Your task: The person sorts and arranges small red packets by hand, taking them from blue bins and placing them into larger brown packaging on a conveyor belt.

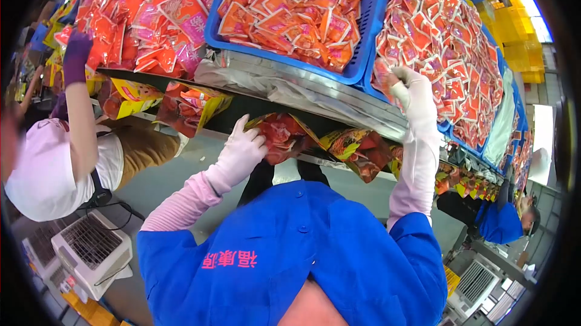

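Observation:
My left hand (240, 150), in a white glove, is at an open yellow and red bag (283, 136) on the dark conveyor; its fingers are partly spread beside the bag's edge. My right hand (411, 88), also gloved, is at the left edge of a heap of small red packets (439, 41), its fingers closed together around what looks like a small red packet (383, 73). Between the hands, farther along the belt, stands another open bag (361, 150) with red packets inside.
A blue basket (290, 64) of orange-red packets sits above the metal ledge (351, 101). Larger red packets (145, 17) are piled at left. A co-worker (54, 162) in purple gloves works there; another person (499, 220) is at far right. Air coolers (91, 247) stand on the floor.

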`<move>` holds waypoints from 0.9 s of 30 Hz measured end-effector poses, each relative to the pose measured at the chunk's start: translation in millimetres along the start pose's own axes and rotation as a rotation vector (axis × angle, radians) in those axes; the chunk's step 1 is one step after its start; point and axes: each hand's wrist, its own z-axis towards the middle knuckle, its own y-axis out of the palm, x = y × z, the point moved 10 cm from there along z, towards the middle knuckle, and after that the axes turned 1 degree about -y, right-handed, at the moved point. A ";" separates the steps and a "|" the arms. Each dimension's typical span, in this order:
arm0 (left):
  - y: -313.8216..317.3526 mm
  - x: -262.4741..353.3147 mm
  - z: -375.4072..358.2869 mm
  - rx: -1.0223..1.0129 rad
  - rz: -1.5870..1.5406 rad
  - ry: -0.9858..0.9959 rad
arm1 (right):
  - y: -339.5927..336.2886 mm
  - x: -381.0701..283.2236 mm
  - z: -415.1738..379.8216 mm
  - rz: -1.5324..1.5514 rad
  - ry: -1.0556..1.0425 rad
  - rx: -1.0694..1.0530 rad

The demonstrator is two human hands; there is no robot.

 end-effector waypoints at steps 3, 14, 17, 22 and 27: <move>-21.2 -3.1 5.1 0.153 -0.059 -0.026 | 110.8 -104.0 -51.6 -0.048 -0.443 -0.305; -27.5 -30.3 -5.9 0.001 -0.048 -0.102 | 410.8 -23.0 -40.5 -0.702 -0.549 -1.014; -94.2 -67.2 37.4 0.245 -0.239 -0.168 | 256.4 -94.2 -42.5 -0.312 -0.514 -0.750; -71.6 -138.7 172.3 0.428 0.162 -0.259 | 29.1 17.7 46.9 -0.548 -0.107 0.201; 6.3 -204.1 226.8 -0.293 0.113 -0.624 | 36.9 121.2 95.8 -0.839 -0.005 0.421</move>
